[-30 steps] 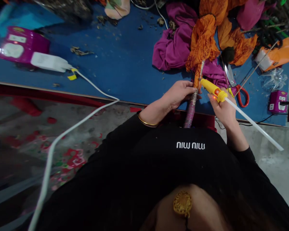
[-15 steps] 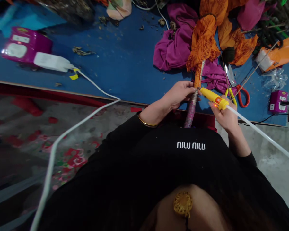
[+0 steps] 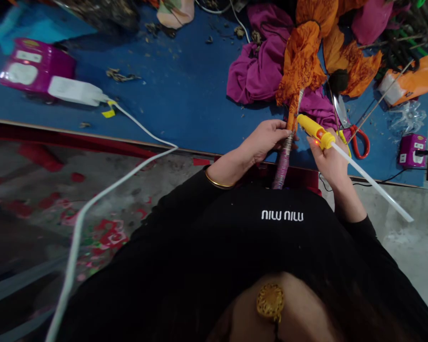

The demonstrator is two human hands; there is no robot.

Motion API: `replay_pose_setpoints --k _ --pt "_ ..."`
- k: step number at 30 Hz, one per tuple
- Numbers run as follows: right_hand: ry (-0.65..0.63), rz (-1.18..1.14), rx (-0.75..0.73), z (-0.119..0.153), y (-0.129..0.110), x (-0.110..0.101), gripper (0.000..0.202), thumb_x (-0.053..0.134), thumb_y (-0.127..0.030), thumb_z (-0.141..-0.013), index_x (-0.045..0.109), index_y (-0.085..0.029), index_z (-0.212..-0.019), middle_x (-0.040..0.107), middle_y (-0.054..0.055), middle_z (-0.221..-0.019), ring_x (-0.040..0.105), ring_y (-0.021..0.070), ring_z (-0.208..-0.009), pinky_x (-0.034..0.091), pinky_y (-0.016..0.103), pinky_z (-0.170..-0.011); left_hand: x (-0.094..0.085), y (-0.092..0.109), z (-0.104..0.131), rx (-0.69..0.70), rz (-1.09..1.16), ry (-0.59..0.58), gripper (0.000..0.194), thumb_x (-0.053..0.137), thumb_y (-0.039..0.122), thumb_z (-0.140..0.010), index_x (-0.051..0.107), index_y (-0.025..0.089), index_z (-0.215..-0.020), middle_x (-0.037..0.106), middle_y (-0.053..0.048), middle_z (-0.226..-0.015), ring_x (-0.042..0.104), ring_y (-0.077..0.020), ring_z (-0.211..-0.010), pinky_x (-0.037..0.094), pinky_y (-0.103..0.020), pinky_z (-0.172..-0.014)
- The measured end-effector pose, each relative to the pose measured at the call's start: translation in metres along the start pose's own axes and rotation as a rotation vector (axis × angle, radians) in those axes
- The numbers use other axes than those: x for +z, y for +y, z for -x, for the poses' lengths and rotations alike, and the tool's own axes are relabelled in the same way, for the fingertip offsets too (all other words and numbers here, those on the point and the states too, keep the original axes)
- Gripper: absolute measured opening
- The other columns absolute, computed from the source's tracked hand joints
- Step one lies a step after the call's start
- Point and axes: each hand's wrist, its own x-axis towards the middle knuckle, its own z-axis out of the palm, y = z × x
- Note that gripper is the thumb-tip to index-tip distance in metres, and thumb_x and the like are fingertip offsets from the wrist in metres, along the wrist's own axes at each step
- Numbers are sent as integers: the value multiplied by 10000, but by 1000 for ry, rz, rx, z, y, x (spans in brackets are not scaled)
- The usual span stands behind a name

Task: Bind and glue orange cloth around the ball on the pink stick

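My left hand (image 3: 271, 135) is closed around a thin wrapped stem (image 3: 282, 166), purple at its lower end and lighter higher up. Orange patterned fabric (image 3: 299, 61) runs down onto the stem's upper part. In my right hand (image 3: 330, 159) is a yellow hot glue gun (image 3: 313, 129), with a small red light lit and a long white glue stick (image 3: 374, 183) jutting from its back. The gun's tip is beside the fabric-covered stem, just above my left fingers; whether it touches I cannot tell.
Scissors (image 3: 360, 142) with red and yellow handles lie right of my right hand. Purple cloth (image 3: 251, 76) is bunched behind the stem. A purple power socket block (image 3: 39, 66) sits at left, its white cable (image 3: 128, 171) hanging over the table edge. A smaller purple block (image 3: 413, 149) stands at right.
My right hand has moved the glue gun slightly away from me, higher along the stem, and the glue stick's end has swung left. My left hand keeps its place.
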Motion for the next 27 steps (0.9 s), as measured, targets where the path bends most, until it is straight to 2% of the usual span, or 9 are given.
replay_pose_setpoints --k 4,11,17,23,27 --pt "-26 17 -10 3 -2 -3 449 512 -682 -980 545 -240 -909 600 71 -794 645 281 -828 488 416 -749 0 1 1 0 -4 -2 85 572 62 -945 632 111 -979 782 -50 -857 739 -116 -655 586 -237 -706" --pt "-79 9 -42 18 -2 -17 473 471 -699 -980 520 -244 -857 602 38 -773 578 200 -711 391 340 -653 2 1 0 -12 -4 10 110 573 45 -940 641 107 -1000 788 -58 -866 746 -125 -651 571 -224 -671" --pt "-88 15 -35 20 0 -16 472 475 -700 -982 533 -247 -861 595 40 -766 563 203 -709 408 345 -662 1 0 -2 -11 -8 10 107 567 42 -952 638 106 -1001 791 -67 -900 749 -124 -651 562 -213 -649" --pt "4 60 11 4 -5 -4 463 486 -682 -988 583 -234 -923 614 65 -816 634 264 -850 507 405 -809 1 1 1 -2 -2 6 112 534 35 -968 619 107 -986 775 -45 -852 741 -117 -647 573 -223 -672" --pt "118 32 47 -4 -5 -18 465 475 -679 -999 613 -235 -1006 663 77 -892 649 270 -896 540 440 -870 1 3 2 -11 13 -9 126 518 27 -973 612 108 -960 761 -38 -836 727 -117 -643 590 -256 -700"
